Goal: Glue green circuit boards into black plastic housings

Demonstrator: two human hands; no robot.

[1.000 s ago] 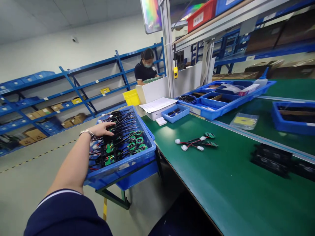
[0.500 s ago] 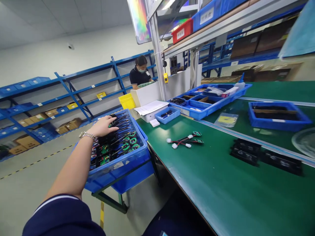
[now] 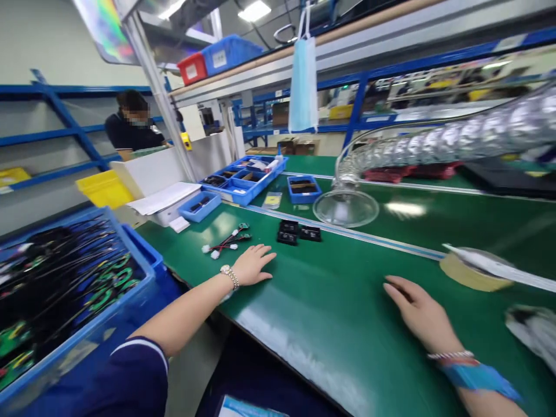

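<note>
My left hand is over the green tabletop, palm down with fingers spread and nothing in it. Just beyond it, to the left, lie wired connectors with small green boards. Several black parts rest farther forward. My right hand hovers at the right of the table, thumb and fingers apart, holding nothing. A blue wrist strap is around that wrist. At far left, a blue bin holds black cables and green boards.
A divided blue tray and small blue trays stand toward the back. A fume hose hood comes down at the centre right. A tape roll lies right. Beyond a partition is a person.
My left hand has left the cable bin and moved right, over the table, with nothing in it. My right hand has come into view. The camera has turned right.
</note>
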